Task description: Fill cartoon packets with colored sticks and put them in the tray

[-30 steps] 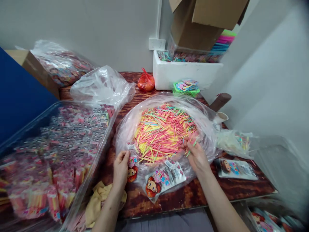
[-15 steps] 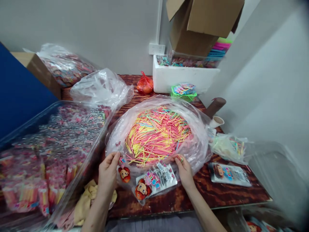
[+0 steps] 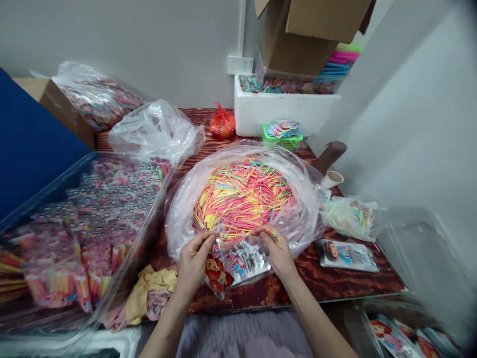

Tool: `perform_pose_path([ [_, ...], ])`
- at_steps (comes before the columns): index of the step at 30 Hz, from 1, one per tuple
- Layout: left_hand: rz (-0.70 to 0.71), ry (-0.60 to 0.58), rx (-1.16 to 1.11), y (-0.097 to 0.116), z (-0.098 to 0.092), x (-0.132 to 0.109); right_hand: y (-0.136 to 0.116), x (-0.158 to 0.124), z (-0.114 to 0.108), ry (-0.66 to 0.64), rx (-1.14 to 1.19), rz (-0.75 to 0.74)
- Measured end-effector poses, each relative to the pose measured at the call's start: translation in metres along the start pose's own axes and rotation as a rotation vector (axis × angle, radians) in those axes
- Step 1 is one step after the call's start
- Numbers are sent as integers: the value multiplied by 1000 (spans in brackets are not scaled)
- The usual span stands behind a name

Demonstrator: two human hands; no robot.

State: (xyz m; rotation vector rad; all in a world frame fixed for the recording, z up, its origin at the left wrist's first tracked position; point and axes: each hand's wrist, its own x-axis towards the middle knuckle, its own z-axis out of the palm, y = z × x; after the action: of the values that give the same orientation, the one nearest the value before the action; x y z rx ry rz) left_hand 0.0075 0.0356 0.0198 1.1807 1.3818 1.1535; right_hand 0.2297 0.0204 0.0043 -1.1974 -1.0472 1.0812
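My left hand [image 3: 196, 256] is closed in a pinch on the edge of a clear printed pouch [image 3: 215, 271] that shows a red-haired cartoon face. Just beside it, more printed pouches [image 3: 253, 258] lie partly overlapped at the table's front. My right hand [image 3: 278, 251] has its thumb and fingers drawn together above the right end of these pouches; a small greenish spot shows at its fingertips, too small to name. Right in front of both hands, a large clear plastic bag [image 3: 179, 223] stands rolled open, full of thin pink, yellow and green sticks [image 3: 244, 199].
At left stands a clear bin [image 3: 152, 214] of filled pouches, with crumpled cloths [image 3: 149, 293] beside it. To the right lie a stack of flat pouches [image 3: 348, 255], a small bag of sticks [image 3: 350, 217] and a paper cup [image 3: 331, 179]. A white foam box [image 3: 286, 112] is at the back.
My left hand has moved right, bringing its pouch against the other pouches. The right hand has shifted slightly left and up. The whole view has tilted a little downward.
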Motion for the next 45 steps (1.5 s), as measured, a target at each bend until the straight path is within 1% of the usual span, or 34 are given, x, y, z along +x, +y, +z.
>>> perform_pose_path([
  [3,-6,-5,-44,-4,-1,-1,-4,-1,3,-42,-23,-17],
  [6,-43,6,-140,-6,0,-2,-10,-2,7,-75,-109,-71],
  [9,-80,16,-215,-6,1,-2,-15,-4,11,-108,-144,-102],
  [14,-94,37,-234,-7,1,0,-16,-6,16,-131,-128,-125],
  [18,-127,61,-266,-13,3,0,-14,-8,16,-141,-127,-133],
  [21,-127,76,-272,-17,2,-1,-12,-9,16,-150,-128,-129],
  [24,-86,85,-215,-15,0,1,-12,-9,18,-158,-124,-120],
  [26,-23,74,-139,-10,-3,2,-13,-8,19,-157,-122,-113],
  [28,53,36,-68,-4,-4,2,-13,-8,21,-157,-122,-102],
  [31,143,-52,-6,4,-3,-1,-14,-4,22,-143,-111,-67],
  [33,170,-110,11,7,-1,-3,-17,3,23,-92,-36,-4],
  [34,176,-135,17,9,0,-4,-20,8,24,-61,45,43],
  [36,178,-170,27,10,3,-5,-29,21,29,-14,290,138],
  [38,173,-198,26,9,6,-6,-41,36,38,-16,572,206],
  [40,159,-219,11,8,8,-6,-53,49,48,-60,767,256],
  [42,138,-227,-15,6,9,-6,-61,55,58,-107,841,301],
  [45,101,-201,-51,3,8,-6,-63,54,67,-170,770,334],
])
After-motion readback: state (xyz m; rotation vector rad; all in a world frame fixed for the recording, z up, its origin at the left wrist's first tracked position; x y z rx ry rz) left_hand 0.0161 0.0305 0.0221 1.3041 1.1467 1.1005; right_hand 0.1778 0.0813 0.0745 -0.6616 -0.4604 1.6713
